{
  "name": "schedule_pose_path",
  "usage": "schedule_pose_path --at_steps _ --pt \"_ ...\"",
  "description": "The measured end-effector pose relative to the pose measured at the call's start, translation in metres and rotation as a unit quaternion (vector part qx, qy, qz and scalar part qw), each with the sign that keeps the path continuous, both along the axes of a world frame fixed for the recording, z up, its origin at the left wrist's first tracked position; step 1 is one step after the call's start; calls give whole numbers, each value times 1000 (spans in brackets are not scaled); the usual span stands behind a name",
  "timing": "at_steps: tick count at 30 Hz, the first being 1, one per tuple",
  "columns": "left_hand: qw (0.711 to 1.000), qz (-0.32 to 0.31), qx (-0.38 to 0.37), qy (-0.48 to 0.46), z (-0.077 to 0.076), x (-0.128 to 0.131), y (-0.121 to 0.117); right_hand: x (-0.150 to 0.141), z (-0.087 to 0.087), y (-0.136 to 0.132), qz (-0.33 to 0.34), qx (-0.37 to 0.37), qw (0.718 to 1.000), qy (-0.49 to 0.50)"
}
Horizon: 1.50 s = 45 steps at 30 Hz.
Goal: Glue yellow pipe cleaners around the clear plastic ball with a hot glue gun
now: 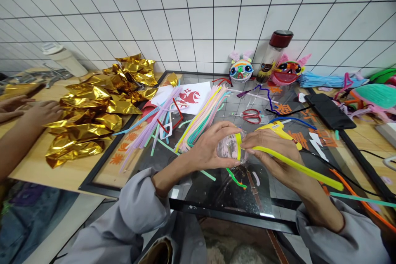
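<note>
My left hand (208, 144) is curled round a small clear round object (228, 147), holding it above the glass table top (216, 194). My right hand (272, 148) pinches a yellow pipe cleaner (297, 166) against that clear object; the yellow stem bends over its front and runs off to the right. A green pipe cleaner piece (235, 178) lies just below the hands. A yellow glue gun (280, 128) rests behind my right hand.
A bundle of pastel pipe cleaners (198, 119), red scissors (251, 115) and a red paper cut on white paper (189, 98) lie behind. Crumpled gold foil (99, 107) fills the left. Another person's hands (27, 111) rest at far left. Two painted masks (241, 69) and a jar (274, 55) stand by the tiled wall.
</note>
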<state>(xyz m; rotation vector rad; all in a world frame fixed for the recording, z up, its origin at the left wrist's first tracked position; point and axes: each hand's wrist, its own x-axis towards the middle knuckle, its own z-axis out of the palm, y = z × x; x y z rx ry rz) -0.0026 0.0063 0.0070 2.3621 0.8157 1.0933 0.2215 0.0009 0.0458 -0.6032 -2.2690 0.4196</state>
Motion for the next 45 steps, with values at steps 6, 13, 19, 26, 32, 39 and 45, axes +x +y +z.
schedule_pose_path --at_steps 6,13,19,26,32,39,45 --pt "1000 6 -18 6 1 1 -2 -1 1 0 -4 8 1000 3" --pt "999 15 -41 17 3 1 -3 -2 3 0 -11 14 1000 7" --pt "998 16 -57 19 3 2 -4 -1 3 0 -11 15 1000 10" --pt "999 13 -33 9 2 2 -2 -2 4 -1 -12 11 1000 13" --pt "1000 11 -19 3 2 3 -1 -2 3 0 -11 16 1000 12" --pt "999 12 -47 10 1 3 -3 -2 1 0 -9 15 1000 11" --pt "997 11 -70 9 3 2 -4 -1 0 1 -8 21 1000 16"
